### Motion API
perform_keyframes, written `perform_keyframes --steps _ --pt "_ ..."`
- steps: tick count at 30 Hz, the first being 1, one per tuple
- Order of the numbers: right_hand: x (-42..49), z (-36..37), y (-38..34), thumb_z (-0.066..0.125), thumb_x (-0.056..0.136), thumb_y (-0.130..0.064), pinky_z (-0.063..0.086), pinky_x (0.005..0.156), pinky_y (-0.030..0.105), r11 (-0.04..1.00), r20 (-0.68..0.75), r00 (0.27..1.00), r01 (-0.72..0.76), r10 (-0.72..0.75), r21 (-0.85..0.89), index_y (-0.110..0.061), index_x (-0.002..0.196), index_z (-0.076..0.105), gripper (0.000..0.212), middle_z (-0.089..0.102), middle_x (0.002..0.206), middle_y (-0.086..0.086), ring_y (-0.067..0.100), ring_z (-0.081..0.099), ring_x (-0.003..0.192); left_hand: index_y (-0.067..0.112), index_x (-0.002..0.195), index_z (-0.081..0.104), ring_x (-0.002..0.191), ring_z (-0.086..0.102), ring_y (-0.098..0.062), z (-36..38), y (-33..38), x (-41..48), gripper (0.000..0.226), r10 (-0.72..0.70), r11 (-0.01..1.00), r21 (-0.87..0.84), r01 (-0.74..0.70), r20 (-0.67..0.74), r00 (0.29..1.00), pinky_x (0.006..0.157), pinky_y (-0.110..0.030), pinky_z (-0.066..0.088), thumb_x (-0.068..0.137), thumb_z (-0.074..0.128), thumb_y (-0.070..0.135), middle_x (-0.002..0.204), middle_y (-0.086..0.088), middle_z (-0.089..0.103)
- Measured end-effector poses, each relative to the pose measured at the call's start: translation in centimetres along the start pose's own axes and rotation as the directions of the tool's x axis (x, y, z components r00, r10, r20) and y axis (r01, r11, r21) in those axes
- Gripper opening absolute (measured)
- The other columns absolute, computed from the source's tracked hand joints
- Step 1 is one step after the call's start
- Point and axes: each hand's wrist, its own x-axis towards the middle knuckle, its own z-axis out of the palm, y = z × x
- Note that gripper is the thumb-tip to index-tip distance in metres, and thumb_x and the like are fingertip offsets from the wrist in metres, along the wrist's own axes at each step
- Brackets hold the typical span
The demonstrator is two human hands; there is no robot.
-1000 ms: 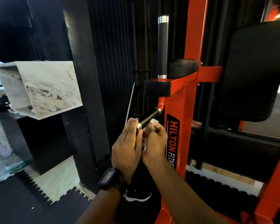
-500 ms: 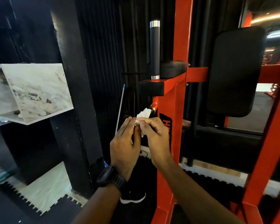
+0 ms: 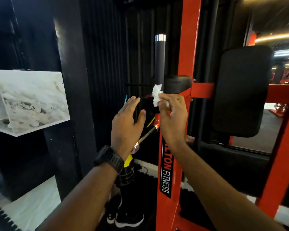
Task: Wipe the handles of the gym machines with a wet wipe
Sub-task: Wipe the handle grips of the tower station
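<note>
My right hand (image 3: 172, 117) pinches a crumpled white wet wipe (image 3: 157, 95) and holds it up near the base of the upright black handle (image 3: 160, 59) with its chrome cap. My left hand (image 3: 126, 125), a black watch on its wrist, is raised with straight fingers and holds nothing. Below and between my hands the lower slanted handle (image 3: 148, 134) sticks out from the orange machine frame (image 3: 187, 47), with neither hand on it.
A black back pad (image 3: 242, 90) is mounted on the frame to the right, and a small black arm pad (image 3: 177, 83) sits beside the upright handle. A black pillar (image 3: 68, 80) and a marble-patterned shelf (image 3: 30, 100) stand on the left. Black shoes (image 3: 127, 215) are on the floor below.
Both hands have left the lower slanted handle and risen. My right hand has carried the wipe up toward the upright handle, and my left hand has opened and drawn apart from it.
</note>
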Motion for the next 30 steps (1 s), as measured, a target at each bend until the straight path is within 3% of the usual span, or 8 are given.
perform_keyframes --steps 6,12,16,18,21,24,27,30 --pt "5.1 0.7 2.2 0.057 0.099 -0.016 0.03 0.089 0.0 0.963 0.011 0.992 0.122 -0.123 -0.241 -0.02 0.111 0.068 0.017 0.059 0.115 -0.008 0.005 0.048 0.109 0.023 0.154 0.033 0.151 0.017 -0.008 2.0 -0.3 5.2 0.062 0.038 0.995 0.081 -0.053 0.181 0.983 0.121 -0.025 0.017 0.1 0.057 0.039 0.163 0.004 0.028" --pt "9.6 1.4 3.6 0.056 0.096 -0.007 0.028 0.088 -0.001 0.869 0.077 0.963 0.265 -0.257 -0.418 -0.01 0.106 0.068 0.016 0.059 0.114 0.002 0.007 0.047 0.103 0.026 0.157 0.026 0.152 0.008 -0.005 4.4 -1.4 8.2 0.067 0.043 0.996 0.063 -0.059 0.233 0.971 0.124 -0.035 0.017 0.099 0.054 0.045 0.166 0.007 0.017" --pt "10.4 2.2 4.0 0.064 0.091 -0.01 0.026 0.084 -0.006 0.894 0.101 0.973 0.229 -0.206 -0.386 -0.006 0.105 0.071 0.016 0.059 0.111 0.004 -0.03 0.033 0.1 0.024 0.159 0.023 0.152 0.009 -0.004 5.8 -2.6 9.3 0.072 0.058 0.998 0.005 -0.061 0.25 0.966 0.12 -0.026 0.014 0.098 0.053 0.049 0.166 0.007 0.015" --pt "10.3 2.5 4.5 0.069 0.091 -0.019 0.028 0.081 -0.006 0.899 0.105 0.972 0.235 -0.211 -0.37 -0.007 0.105 0.071 0.018 0.059 0.113 0.003 -0.035 0.03 0.099 0.025 0.158 0.022 0.151 0.014 -0.005 6.5 -3.4 10.0 0.075 0.106 0.994 -0.05 -0.097 0.256 0.961 0.122 -0.03 0.019 0.096 0.052 0.054 0.166 0.007 0.018" --pt "10.6 2.5 4.9 0.07 0.092 -0.021 0.036 0.078 -0.003 0.887 0.129 0.969 0.244 -0.21 -0.392 -0.01 0.107 0.069 0.018 0.058 0.115 -0.002 -0.025 0.045 0.095 0.025 0.159 0.019 0.151 0.019 -0.005 7.6 -4.4 10.4 0.075 0.168 0.983 -0.121 -0.14 0.261 0.951 0.121 -0.038 0.029 0.095 0.045 0.057 0.166 0.006 0.02" --pt "11.6 2.8 4.3 0.067 0.094 -0.016 0.043 0.079 0.002 0.883 0.083 0.971 0.239 -0.225 -0.405 -0.014 0.111 0.069 0.017 0.059 0.116 -0.005 -0.009 0.055 0.091 0.023 0.16 0.012 0.15 0.021 -0.007 8.3 -4.9 9.9 0.073 0.204 0.967 -0.196 -0.16 0.232 0.951 0.117 -0.023 0.026 0.099 0.042 0.051 0.166 0.003 0.017" --pt "11.7 3.2 4.1 0.059 0.098 -0.011 0.053 0.082 0.017 0.711 0.24 0.901 0.433 -0.362 -0.554 -0.011 0.116 0.067 0.02 0.058 0.114 0.0 0.004 0.058 0.093 0.021 0.16 0.014 0.145 0.033 -0.011 8.6 -5.2 9.7 0.071 0.251 0.955 -0.203 -0.216 0.169 0.953 0.104 -0.016 0.03 0.099 0.039 0.05 0.164 -0.001 0.025" --pt "12.2 1.2 4.4 0.063 0.093 -0.007 0.054 0.092 0.038 0.406 0.564 0.715 0.699 -0.414 -0.588 -0.008 0.123 0.065 0.03 0.06 0.121 0.007 0.024 0.057 0.112 0.016 0.158 0.021 0.143 0.037 -0.013 9.2 -5.6 9.9 0.072 0.283 0.947 -0.189 -0.26 0.106 0.953 0.104 -0.019 0.036 0.098 0.036 0.053 0.161 -0.004 0.031"
